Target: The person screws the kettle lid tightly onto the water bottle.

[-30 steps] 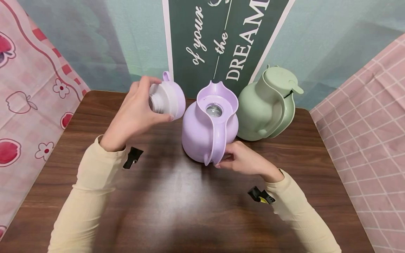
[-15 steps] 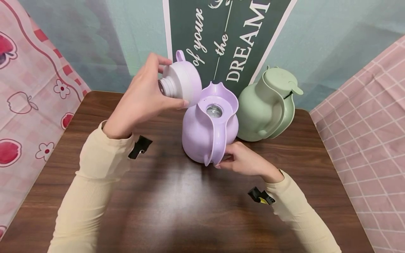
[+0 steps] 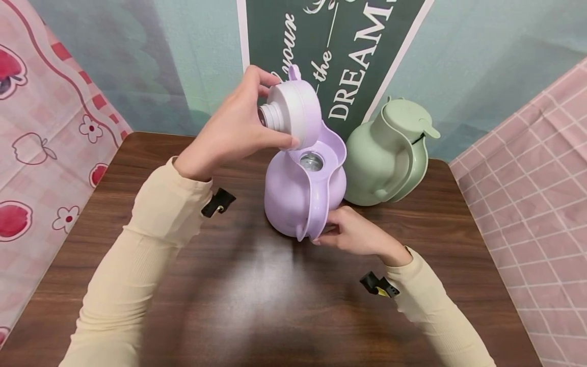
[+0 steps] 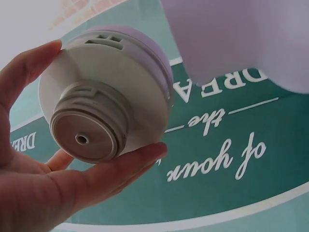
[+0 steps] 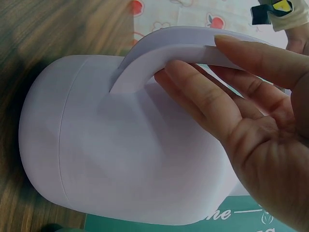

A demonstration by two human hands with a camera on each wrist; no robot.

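A lilac vacuum jug [image 3: 286, 196] stands upright on the wooden table, its round mouth [image 3: 311, 161] uncovered. My left hand [image 3: 234, 122] grips the jug's lid [image 3: 306, 114] between thumb and fingers, tilted on its side above the jug's rim at the back left. The left wrist view shows the lid's threaded stopper [image 4: 84, 133], with a small hole in its base, turned toward the camera. My right hand [image 3: 355, 232] holds the jug's handle [image 3: 318, 204]; in the right wrist view its fingers curl under the handle and the thumb lies over it.
A pale green vacuum jug [image 3: 373, 160] with its lid on stands close behind the lilac one on the right. Behind the table [image 3: 275, 311] hangs a dark green lettered panel [image 3: 316, 56]. Patterned pink cloths border the left and right sides.
My left hand has carried the lid right and upward, from beside the jug to over its rim. My right hand and the jug have stayed in place.
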